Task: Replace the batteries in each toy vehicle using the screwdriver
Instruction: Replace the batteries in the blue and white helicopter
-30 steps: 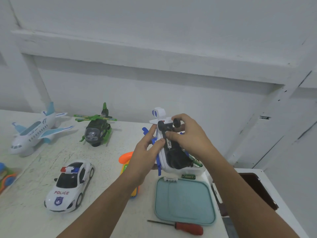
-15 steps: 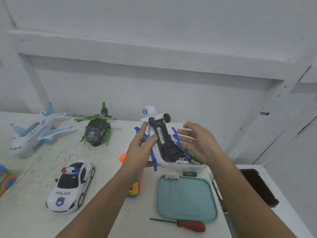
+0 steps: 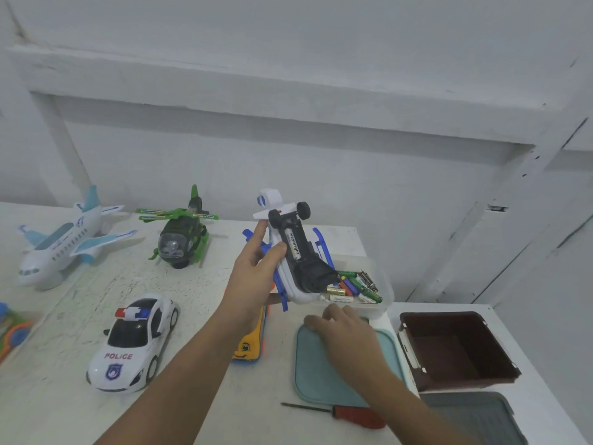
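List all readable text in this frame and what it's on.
"POLICE": on the hood of the white police car.
"Heybright": on the battery in the underside of the white toy helicopter held by the left hand.
Too small to read: labels on the loose batteries in the clear tub; the car's shield badge.

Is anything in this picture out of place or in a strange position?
Only the white toy helicopter: the left hand holds it upside down above the table, with a battery exposed in its underside. Nothing looks spilled or broken.
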Action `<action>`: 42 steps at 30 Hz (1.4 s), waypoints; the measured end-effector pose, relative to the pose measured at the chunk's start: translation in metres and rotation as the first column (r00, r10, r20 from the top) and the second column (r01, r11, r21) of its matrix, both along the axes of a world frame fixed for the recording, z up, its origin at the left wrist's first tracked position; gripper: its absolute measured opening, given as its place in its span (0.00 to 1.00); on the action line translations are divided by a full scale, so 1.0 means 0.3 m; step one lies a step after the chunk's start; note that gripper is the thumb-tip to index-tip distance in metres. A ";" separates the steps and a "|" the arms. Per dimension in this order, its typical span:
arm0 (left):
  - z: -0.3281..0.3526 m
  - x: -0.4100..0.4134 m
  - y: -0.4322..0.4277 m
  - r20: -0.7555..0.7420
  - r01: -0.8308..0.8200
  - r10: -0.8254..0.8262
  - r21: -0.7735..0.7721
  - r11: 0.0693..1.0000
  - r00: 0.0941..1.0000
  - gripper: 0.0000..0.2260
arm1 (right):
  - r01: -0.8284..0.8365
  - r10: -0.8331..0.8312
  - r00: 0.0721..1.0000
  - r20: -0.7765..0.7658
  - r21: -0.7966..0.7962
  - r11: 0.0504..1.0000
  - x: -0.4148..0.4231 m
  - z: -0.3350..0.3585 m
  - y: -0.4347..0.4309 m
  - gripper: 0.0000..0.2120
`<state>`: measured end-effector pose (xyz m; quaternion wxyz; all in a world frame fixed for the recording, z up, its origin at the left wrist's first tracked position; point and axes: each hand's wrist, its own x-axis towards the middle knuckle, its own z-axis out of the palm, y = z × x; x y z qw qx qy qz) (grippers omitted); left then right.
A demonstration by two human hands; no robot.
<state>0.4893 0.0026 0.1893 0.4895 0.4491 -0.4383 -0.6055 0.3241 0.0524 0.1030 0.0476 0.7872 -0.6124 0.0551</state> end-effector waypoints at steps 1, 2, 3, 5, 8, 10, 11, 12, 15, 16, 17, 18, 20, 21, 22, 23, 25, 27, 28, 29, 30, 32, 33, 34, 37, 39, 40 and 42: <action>-0.001 -0.002 0.001 0.001 0.004 -0.004 0.000 1.000 1.000 0.21 | -0.020 0.019 1.000 -0.022 -0.023 1.000 -0.001 -0.012 -0.002 0.27; -0.001 -0.004 0.002 0.001 0.009 -0.009 0.000 1.000 1.000 0.21 | -0.029 0.027 0.999 -0.032 -0.062 0.998 -0.007 -0.025 -0.007 0.27; -0.001 -0.006 0.004 -0.001 0.015 -0.015 0.000 1.000 1.000 0.22 | -0.028 0.026 0.999 -0.033 -0.066 0.997 -0.008 -0.025 -0.007 0.26; -0.002 -0.007 0.007 0.001 0.030 -0.030 0.002 1.000 1.000 0.22 | -0.017 0.017 1.000 0.007 -0.052 0.998 -0.009 -0.007 -0.003 0.23; -0.002 -0.004 0.012 -0.005 0.040 -0.040 -0.002 0.999 0.999 0.23 | 0.115 -0.162 0.882 0.442 0.131 0.985 -0.043 0.032 -0.009 0.08; 0.001 -0.002 0.015 -0.002 0.037 -0.037 -0.002 0.999 0.999 0.23 | 0.127 -0.314 0.514 0.798 0.291 0.948 -0.062 0.111 -0.019 0.07; 0.001 -0.001 0.016 0.004 0.033 -0.033 -0.002 0.999 0.999 0.22 | 0.141 -0.352 0.303 0.885 0.324 0.935 -0.073 0.164 -0.031 0.06; 0.000 -0.001 0.018 0.011 0.028 -0.028 -0.003 1.000 1.000 0.22 | 0.149 -0.360 0.122 0.925 0.342 0.928 -0.083 0.221 -0.043 0.05; -0.010 -0.007 0.021 0.030 0.028 -0.027 -0.009 1.000 0.999 0.21 | 0.097 -0.286 -0.205 0.936 0.311 0.946 -0.097 0.402 -0.062 0.06; -0.014 -0.010 0.022 0.032 0.028 -0.028 -0.008 1.000 0.999 0.21 | 0.069 -0.257 -0.232 0.938 0.279 0.958 -0.091 0.449 -0.064 0.06; -0.015 -0.014 0.024 0.033 0.030 -0.030 -0.007 1.000 0.999 0.21 | 0.039 -0.228 -0.217 0.949 0.241 0.970 -0.076 0.489 -0.063 0.05; -0.016 -0.018 0.025 0.035 0.032 -0.032 -0.009 0.999 0.999 0.22 | 0.021 -0.200 -0.153 0.968 0.205 0.978 -0.055 0.518 -0.060 0.05; -0.016 -0.027 0.029 0.041 0.040 -0.039 -0.022 0.999 0.998 0.22 | 0.035 -0.151 0.080 0.985 0.149 0.988 -0.006 0.543 -0.060 0.06; -0.015 -0.031 0.032 0.042 0.043 -0.041 -0.031 0.999 0.998 0.22 | 0.062 -0.129 0.220 0.967 0.118 0.991 0.015 0.542 -0.064 0.06; -0.013 -0.034 0.034 0.039 0.044 -0.043 -0.038 0.998 0.998 0.22 | 0.094 -0.115 0.354 0.928 0.087 0.992 0.034 0.536 -0.069 0.06; -0.011 -0.036 0.037 0.035 0.044 -0.043 -0.045 0.998 0.998 0.22 | 0.120 -0.105 0.464 0.879 0.056 0.991 0.048 0.528 -0.074 0.06; -0.008 -0.038 0.039 0.030 0.038 -0.037 -0.058 0.998 0.999 0.22 | 0.141 -0.091 0.598 0.797 0.008 0.990 0.066 0.514 -0.079 0.06; -0.010 -0.038 0.037 0.028 0.027 -0.025 -0.076 0.997 0.999 0.23 | 0.143 -0.092 0.650 0.755 -0.002 0.990 0.078 0.504 -0.079 0.05; -0.012 -0.037 0.036 0.030 0.018 -0.015 -0.087 0.996 0.999 0.23 | 0.142 -0.098 0.660 0.745 0.005 0.990 0.080 0.502 -0.078 0.05; -0.015 -0.036 0.036 0.033 0.007 -0.004 -0.098 0.995 0.999 0.23 | 0.138 -0.106 0.665 0.739 0.019 0.990 0.082 0.500 -0.078 0.04; -0.017 -0.035 0.038 0.039 -0.003 0.007 -0.107 0.994 0.999 0.23 | 0.130 -0.116 0.671 0.733 0.038 0.991 0.083 0.502 -0.078 0.04; -0.021 -0.036 0.043 0.043 -0.011 0.016 -0.110 0.994 0.999 0.23 | 0.113 -0.134 0.693 0.708 0.077 0.991 0.083 0.510 -0.083 0.04; -0.022 -0.038 0.045 0.035 -0.014 0.018 -0.103 0.995 0.999 0.23 | 0.106 -0.139 0.704 0.697 0.091 0.990 0.083 0.514 -0.087 0.05; -0.022 -0.039 0.047 0.021 -0.019 0.021 -0.093 0.995 1.000 0.23 | 0.099 -0.141 0.714 0.686 0.101 0.990 0.084 0.516 -0.090 0.06; -0.022 -0.042 0.048 -0.007 -0.028 0.027 -0.089 0.996 1.000 0.23 | 0.102 -0.140 0.751 0.646 0.096 0.990 0.095 0.511 -0.098 0.07; -0.021 -0.044 0.050 -0.013 -0.010 0.009 -0.081 0.997 1.000 0.23 | 0.129 -0.163 0.745 0.647 0.100 0.987 0.096 0.505 -0.106 0.08; -0.021 -0.044 0.050 -0.012 0.000 -0.001 -0.072 0.997 1.000 0.23 | 0.137 -0.172 0.734 0.656 0.106 0.985 0.095 0.504 -0.110 0.08; -0.021 -0.041 0.050 0.014 0.017 -0.016 -0.062 0.998 1.000 0.24 | 0.142 -0.187 0.711 0.678 0.123 0.982 0.093 0.504 -0.118 0.08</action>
